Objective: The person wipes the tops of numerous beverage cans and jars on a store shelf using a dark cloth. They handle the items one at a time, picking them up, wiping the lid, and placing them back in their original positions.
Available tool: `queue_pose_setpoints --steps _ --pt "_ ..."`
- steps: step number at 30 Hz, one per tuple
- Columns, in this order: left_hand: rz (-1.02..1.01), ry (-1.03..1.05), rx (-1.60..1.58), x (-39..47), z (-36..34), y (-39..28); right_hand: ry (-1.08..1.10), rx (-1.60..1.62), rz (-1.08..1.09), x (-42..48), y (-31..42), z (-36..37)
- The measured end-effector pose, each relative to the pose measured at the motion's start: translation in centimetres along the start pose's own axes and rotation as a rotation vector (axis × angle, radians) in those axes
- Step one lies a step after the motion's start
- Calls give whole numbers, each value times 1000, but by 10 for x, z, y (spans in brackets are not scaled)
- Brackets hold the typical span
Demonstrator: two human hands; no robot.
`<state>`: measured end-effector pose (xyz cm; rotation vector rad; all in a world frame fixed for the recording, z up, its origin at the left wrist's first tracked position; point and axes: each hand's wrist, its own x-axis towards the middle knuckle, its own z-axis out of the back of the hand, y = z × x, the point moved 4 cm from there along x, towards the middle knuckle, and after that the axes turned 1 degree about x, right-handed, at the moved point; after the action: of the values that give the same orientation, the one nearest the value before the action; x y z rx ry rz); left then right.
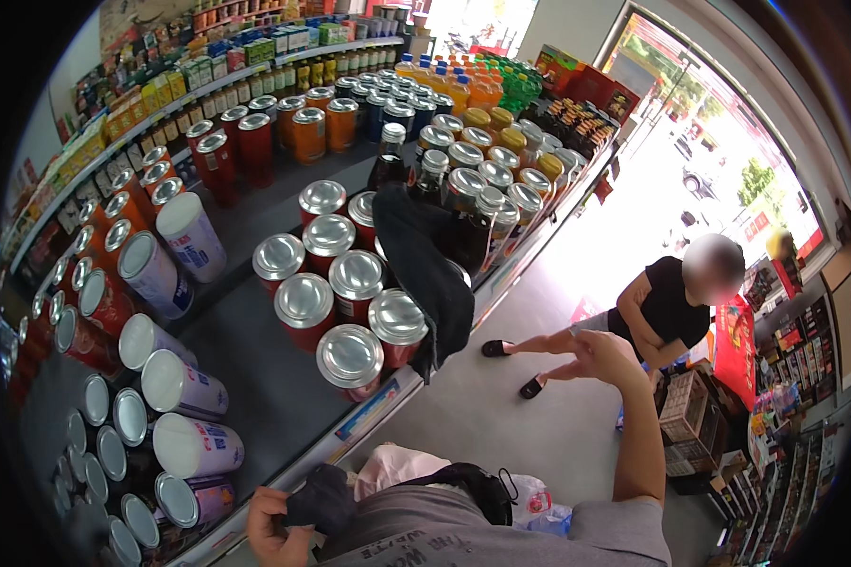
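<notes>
My left hand (273,528), low at the shelf's front edge, grips a bunched dark cloth (319,500) close to my grey shirt. Out to the right, my right hand (606,358) is raised over the floor with its fingers loosely bent; nothing shows in it. A second dark cloth (425,283) lies draped over red cans and dark glass bottles, hanging past the shelf edge. Silver-topped red cans (330,287) stand upright in a group beside it. White and purple cans (188,383) stand to the left, nearer my left hand.
Glass bottles (429,177) and yellow-lidded jars (510,138) fill the shelf's far right end. Orange and red cans (308,135) stand farther back. A person in black (659,305) stands with folded arms in the aisle. Brown crates (684,407) sit behind. White plastic bags (532,496) lie by my body.
</notes>
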<state>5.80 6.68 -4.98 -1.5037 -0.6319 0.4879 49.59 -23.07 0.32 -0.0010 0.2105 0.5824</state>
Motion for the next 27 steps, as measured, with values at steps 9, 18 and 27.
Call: queue_pose_setpoints --steps 9,18,27 --pt "-10 -28 -15 -12 1 4 -259 314 425 11 115 77" --pt "-74 -4 5 -15 6 15 -465 209 662 70 241 107" --pt "44 -131 0 -29 9 17 -498 80 654 82 255 90"
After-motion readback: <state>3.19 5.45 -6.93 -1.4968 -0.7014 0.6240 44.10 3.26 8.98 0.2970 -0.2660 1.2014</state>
